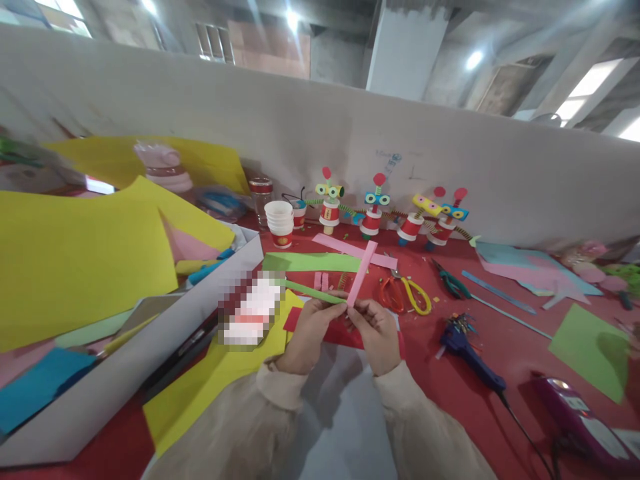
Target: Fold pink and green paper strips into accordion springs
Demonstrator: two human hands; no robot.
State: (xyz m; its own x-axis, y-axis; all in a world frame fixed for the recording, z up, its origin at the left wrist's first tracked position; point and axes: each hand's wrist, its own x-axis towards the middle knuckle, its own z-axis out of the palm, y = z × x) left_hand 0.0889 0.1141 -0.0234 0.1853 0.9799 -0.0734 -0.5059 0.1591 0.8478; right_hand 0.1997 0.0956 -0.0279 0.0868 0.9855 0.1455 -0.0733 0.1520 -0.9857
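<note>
My left hand (309,335) pinches a narrow green paper strip (311,291) that extends to the left. Close beside it, my right hand (377,335) is closed on the lower end of a pink paper strip (362,273), which points up and slightly right. The two strips meet at a corner between my fingertips; whether they are glued there I cannot tell. Red paper (340,337) lies beneath my hands. Beyond them, a wider green strip (310,262) and another pink strip (383,259) rest on the red table.
Scissors (417,297), pliers (451,279) and a glue gun (473,357) lie to the right. Several paper-cup robot figures (371,220) stand along the back beside stacked paper cups (280,223). At left, a white box (125,373) holds coloured paper.
</note>
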